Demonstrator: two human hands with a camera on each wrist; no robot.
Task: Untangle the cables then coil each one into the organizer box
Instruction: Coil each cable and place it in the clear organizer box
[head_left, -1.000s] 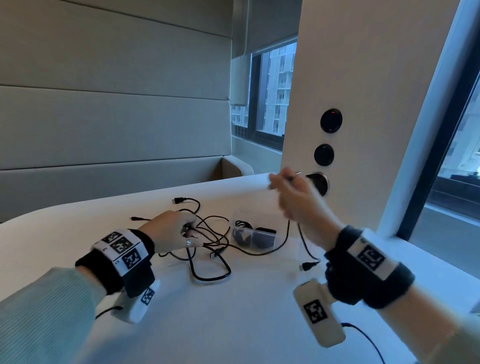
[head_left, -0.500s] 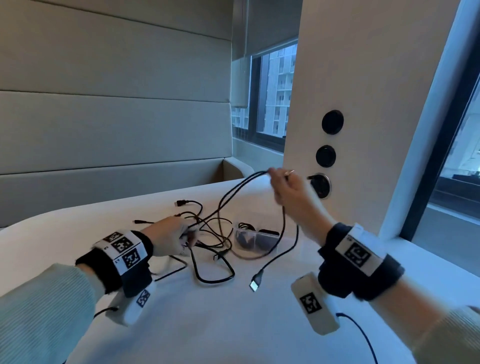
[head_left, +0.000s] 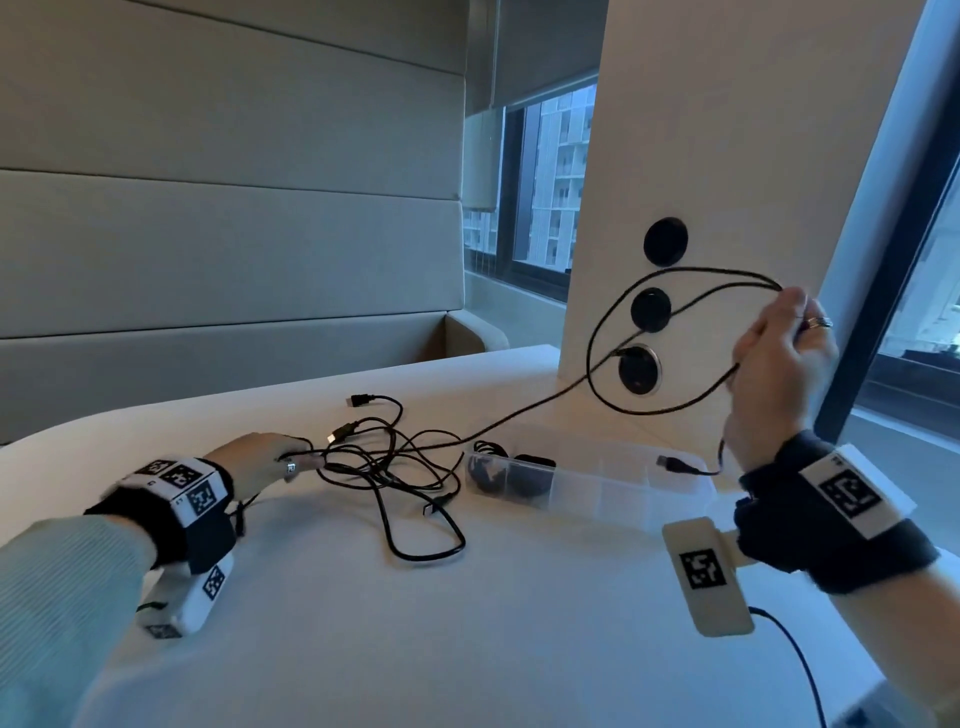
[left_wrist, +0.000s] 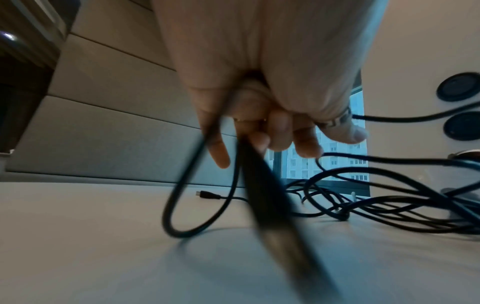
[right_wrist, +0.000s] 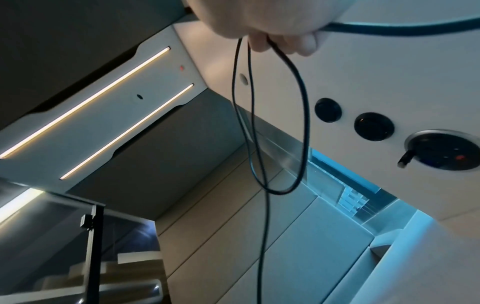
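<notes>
A tangle of black cables (head_left: 395, 457) lies on the white table (head_left: 415, 649). My right hand (head_left: 779, 353) is raised at the right and grips a loop of one black cable (head_left: 613, 306), (right_wrist: 301, 123); its USB plug (head_left: 672, 463) dangles below the hand over the box. That cable runs taut down to the tangle. My left hand (head_left: 270, 460), (left_wrist: 272, 123) rests at the tangle's left edge and holds cable strands (left_wrist: 182, 195) down. A clear organizer box (head_left: 597, 488) sits right of the tangle, with a coiled black cable (head_left: 504, 470) in its left compartment.
A white pillar (head_left: 727, 156) with three round black sockets (head_left: 650, 309) stands behind the box. Padded wall panels (head_left: 208, 234) run along the back, and windows (head_left: 540, 182) flank the pillar. Both wrists wear black bands with marker tags.
My right hand has swung up and to the right, drawing the cable out of the tangle into a wide loop. The left hand stays at the tangle.
</notes>
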